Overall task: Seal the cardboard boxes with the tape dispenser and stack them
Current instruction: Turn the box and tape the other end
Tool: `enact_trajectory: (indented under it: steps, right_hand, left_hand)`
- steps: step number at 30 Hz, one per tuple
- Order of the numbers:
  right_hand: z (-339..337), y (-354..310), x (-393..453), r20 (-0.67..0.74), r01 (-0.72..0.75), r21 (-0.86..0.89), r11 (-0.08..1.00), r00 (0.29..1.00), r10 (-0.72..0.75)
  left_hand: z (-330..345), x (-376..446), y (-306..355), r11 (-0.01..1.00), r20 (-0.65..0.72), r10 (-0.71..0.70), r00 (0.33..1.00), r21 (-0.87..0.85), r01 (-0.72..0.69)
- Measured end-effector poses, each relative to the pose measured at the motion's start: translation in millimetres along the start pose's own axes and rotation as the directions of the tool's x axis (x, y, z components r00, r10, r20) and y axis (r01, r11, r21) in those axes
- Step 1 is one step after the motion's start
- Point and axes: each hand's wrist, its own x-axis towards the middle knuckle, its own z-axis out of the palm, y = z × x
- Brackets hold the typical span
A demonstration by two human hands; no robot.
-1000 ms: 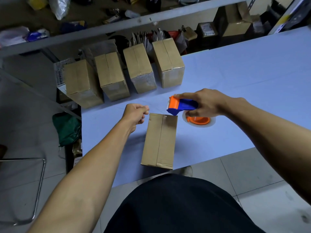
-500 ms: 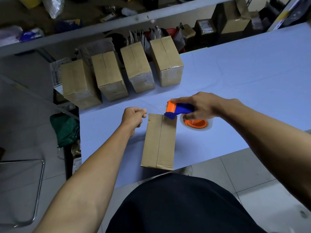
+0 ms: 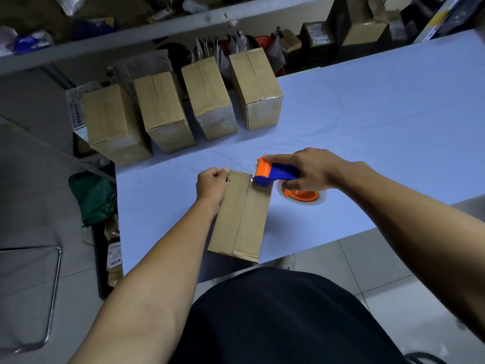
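Observation:
A brown cardboard box [image 3: 241, 216] lies lengthwise on the pale blue table [image 3: 367, 127] near its front edge, flaps closed along a centre seam. My right hand [image 3: 312, 169] grips the blue and orange tape dispenser [image 3: 275, 173]; its orange front sits on the seam at the box's far end, and its orange roll [image 3: 301, 195] hangs beside the box on the right. My left hand [image 3: 211, 182] is curled at the box's far left corner, thumb and forefinger pinched together on what looks like a clear tape end.
Several more cardboard boxes [image 3: 165, 114] stand in a row at the table's far left edge. Behind them runs a cluttered shelf [image 3: 157, 30]. A green bag [image 3: 94, 198] and a metal chair frame [image 3: 49, 298] are on the floor to the left.
My right hand has lowered the dispenser leftward onto the far end of the box. My left hand has moved right to the box's far left corner.

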Motion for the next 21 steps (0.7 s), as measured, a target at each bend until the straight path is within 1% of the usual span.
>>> enact_trajectory:
  steps: [3,6,8,9,10,12,13,14,15,16,17,19,20,21]
  right_hand:
    - [3.6,-0.1,-2.9,-0.027,-0.015,0.017,1.0,1.0,0.015]
    - [6.8,0.4,-3.5,-0.044,-0.023,0.007,1.0,0.999,0.023]
    - [7.9,0.3,-4.9,-0.04,-0.02,-0.013,1.0,0.999,0.019]
    - [8.5,-0.5,-5.6,-0.036,-0.016,-0.018,1.0,0.999,0.015]
    - [9.2,-1.2,-6.0,-0.037,-0.017,-0.016,1.0,0.999,0.016]
    - [11.6,-3.8,-6.2,-0.053,-0.022,-0.001,1.0,0.998,0.022]
    - [13.0,-5.1,-6.0,-0.06,-0.023,0.002,1.0,0.998,0.024]
    - [13.8,-5.6,-5.5,-0.066,-0.024,0.003,1.0,0.998,0.024]
    - [14.2,-5.8,-5.1,-0.069,-0.025,0.004,1.0,0.997,0.025]
    - [14.3,-6.1,-5.0,-0.069,-0.026,0.005,1.0,0.997,0.027]
    - [14.3,-6.6,-4.5,-0.074,-0.027,0.002,1.0,0.997,0.028]
    - [14.0,-7.2,-3.2,-0.08,-0.026,-0.014,1.0,0.997,0.025]
    - [13.8,-7.5,-3.1,-0.078,-0.022,-0.021,1.0,0.997,0.021]
    - [14.0,-7.3,-3.2,-0.079,-0.019,-0.027,0.999,0.997,0.017]
  left_hand:
    - [4.5,2.0,3.8,0.999,-0.011,-0.005,1.0,0.039,0.005]
    - [4.7,1.0,8.9,0.988,-0.033,-0.005,0.999,0.154,0.01]
    - [2.4,-2.9,6.1,0.979,-0.026,-0.098,0.995,0.175,0.101]
    - [1.0,-5.1,3.3,0.975,-0.041,-0.137,0.99,0.171,0.142]
    - [-0.2,-8.6,1.5,0.974,-0.079,-0.142,0.987,0.168,0.153]
    - [-2.9,-16.2,-1.1,0.983,-0.202,-0.061,0.978,0.159,0.094]
    - [-4.0,-21.5,0.4,0.986,-0.253,0.007,0.968,0.164,0.036]
    - [-4.4,-26.4,2.6,0.981,-0.269,0.087,0.959,0.188,-0.036]
    - [-4.0,-30.9,4.9,0.97,-0.247,0.163,0.955,0.216,-0.11]
    - [-2.1,-34.7,5.8,0.958,-0.192,0.207,0.959,0.24,-0.159]
    - [1.9,-38.7,8.0,0.948,-0.121,0.213,0.969,0.267,-0.175]
    - [12.4,-42.7,9.6,0.918,-0.002,0.113,0.994,0.382,-0.104]
    - [16.9,-43.5,8.8,0.893,0.021,0.061,0.998,0.445,-0.064]
    - [20.4,-43.4,7.9,0.869,0.028,0.045,0.999,0.493,-0.053]
